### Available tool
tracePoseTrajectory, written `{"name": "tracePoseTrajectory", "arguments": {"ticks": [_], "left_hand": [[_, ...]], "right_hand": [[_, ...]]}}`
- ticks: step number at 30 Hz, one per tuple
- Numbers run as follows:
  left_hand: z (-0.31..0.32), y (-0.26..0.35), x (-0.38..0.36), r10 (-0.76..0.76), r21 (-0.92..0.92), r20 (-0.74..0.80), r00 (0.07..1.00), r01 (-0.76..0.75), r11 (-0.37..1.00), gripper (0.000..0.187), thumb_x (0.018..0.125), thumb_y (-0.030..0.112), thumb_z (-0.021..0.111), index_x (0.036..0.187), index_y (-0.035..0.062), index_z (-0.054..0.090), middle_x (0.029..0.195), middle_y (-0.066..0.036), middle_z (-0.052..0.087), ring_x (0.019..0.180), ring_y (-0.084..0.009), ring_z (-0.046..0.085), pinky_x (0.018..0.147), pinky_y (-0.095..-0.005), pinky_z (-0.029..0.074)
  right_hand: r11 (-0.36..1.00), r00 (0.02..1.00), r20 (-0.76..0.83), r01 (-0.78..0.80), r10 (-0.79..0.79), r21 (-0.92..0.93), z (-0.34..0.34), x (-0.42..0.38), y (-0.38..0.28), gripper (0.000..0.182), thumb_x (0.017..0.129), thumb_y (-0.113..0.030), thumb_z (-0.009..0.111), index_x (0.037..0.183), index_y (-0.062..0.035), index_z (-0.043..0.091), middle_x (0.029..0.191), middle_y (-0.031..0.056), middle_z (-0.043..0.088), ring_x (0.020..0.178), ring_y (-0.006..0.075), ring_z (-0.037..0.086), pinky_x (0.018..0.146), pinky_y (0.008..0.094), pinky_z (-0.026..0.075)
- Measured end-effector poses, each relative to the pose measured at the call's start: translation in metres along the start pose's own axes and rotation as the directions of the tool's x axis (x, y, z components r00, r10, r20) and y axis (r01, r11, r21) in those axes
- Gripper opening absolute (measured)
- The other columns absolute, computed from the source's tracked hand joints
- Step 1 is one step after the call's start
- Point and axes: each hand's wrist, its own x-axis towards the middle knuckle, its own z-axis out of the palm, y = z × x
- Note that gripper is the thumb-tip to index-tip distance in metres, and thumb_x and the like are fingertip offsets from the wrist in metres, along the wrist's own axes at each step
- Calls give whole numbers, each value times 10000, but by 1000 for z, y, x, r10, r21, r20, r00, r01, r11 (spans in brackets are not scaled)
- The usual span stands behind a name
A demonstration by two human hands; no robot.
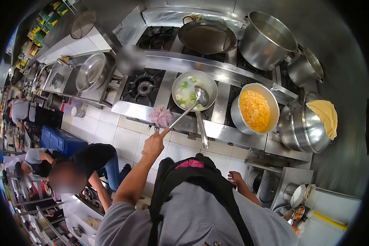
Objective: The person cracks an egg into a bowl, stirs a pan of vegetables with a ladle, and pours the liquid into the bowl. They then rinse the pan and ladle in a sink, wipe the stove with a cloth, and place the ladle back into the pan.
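where the black apron (207, 165) crosses the grey shirt (201, 209): i look down through the head camera, with this as the closest layer.
right hand (235, 177): i see it low beside the apron, fingers loosely spread.
left hand (153, 145): i have its fingers curled round the near end of the ladle's handle.
ladle (201, 96): its long axis slants across my view, from the fist at lower left to the bowl at upper right. the bowl end points ahead of the wearer and to their right, and lies inside the pan, toward its right side. i cannot tell how deep it dips.
pan handle (203, 130): juts back toward the wearer, past the stove's front edge.
pan (209, 80): on the front row of the stove (217, 128), with pale liquid and green and white pieces.
pink cloth (161, 116): bunched on the front edge, just left of the ladle's handle.
deep pot (235, 117): right of the pan, with orange-yellow food (254, 110).
back row: i make out a wide dark pan (207, 33) and a tall steel pot (254, 49).
far left: a person in a dark top (96, 158) leans near a blue crate (61, 141).
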Motion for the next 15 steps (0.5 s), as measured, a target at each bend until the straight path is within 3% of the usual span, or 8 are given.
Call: {"name": "tracePoseTrajectory", "arguments": {"ticks": [3,6,8,10,11,13,14,15], "left_hand": [[-6,-8,-17,-52,-119,-115,992,38,992,550,883,84,597,1396,278,552,835,-142,594,729,-366,644,634,-500,518],[-18,-8,-27,-92,-280,-245,965,20,960,589,859,106,647,1417,258,531,808,-145,597,722,-366,639,638,-498,515],[-32,-2,-32,-123,-364,-248,961,26,931,590,854,92,659,1418,205,527,854,-155,638,710,-348,643,635,-462,519],[-38,12,-36,-219,-644,-156,963,69,762,578,864,65,639,1419,152,505,919,-181,670,691,-326,651,646,-423,525],[-26,14,-37,-230,-695,-155,961,59,716,557,865,37,633,1399,122,500,679,-134,562,564,-194,539,589,-350,464],[4,16,-37,-266,-792,16,964,175,586,447,876,32,554,1322,63,531,742,-92,619,597,-186,559,611,-336,484],[28,17,-37,-245,-822,-180,953,-9,569,439,864,27,536,1304,39,537,758,-58,625,616,-181,577,630,-336,498],[27,24,-40,-286,-863,-73,956,83,498,360,904,79,560,1260,29,558,728,-36,595,580,-148,558,566,-324,487]], "right_hand": [[1000,1000,15,2,-1,-22,-7,2,-3,306,944,-315,583,1196,-143,599,1042,53,632,822,207,612,689,386,526],[998,1000,20,1,0,-62,-12,7,-8,302,943,-311,582,1193,-141,591,1027,52,625,825,208,609,698,385,524],[996,999,47,-10,14,-93,-16,14,-16,303,940,-310,585,1191,-141,584,1022,53,622,838,212,606,719,387,525],[988,998,60,-19,28,-154,-16,23,-24,304,939,-311,586,1194,-144,584,1024,51,623,835,212,607,726,389,524],[981,997,72,-26,40,-193,-15,29,-28,306,939,-311,586,1196,-147,584,1026,49,625,832,212,607,733,392,524],[962,993,114,-1,33,-273,-14,43,-35,307,937,-310,588,1201,-152,585,1028,48,629,821,213,608,735,399,523],[947,988,153,29,21,-319,-9,54,-41,309,936,-308,589,1205,-156,586,1030,47,632,811,215,609,737,406,522],[869,967,250,164,-48,-467,-6,62,-49,311,933,-306,593,1209,-162,588,1025,44,636,804,218,612,743,413,525]]}}
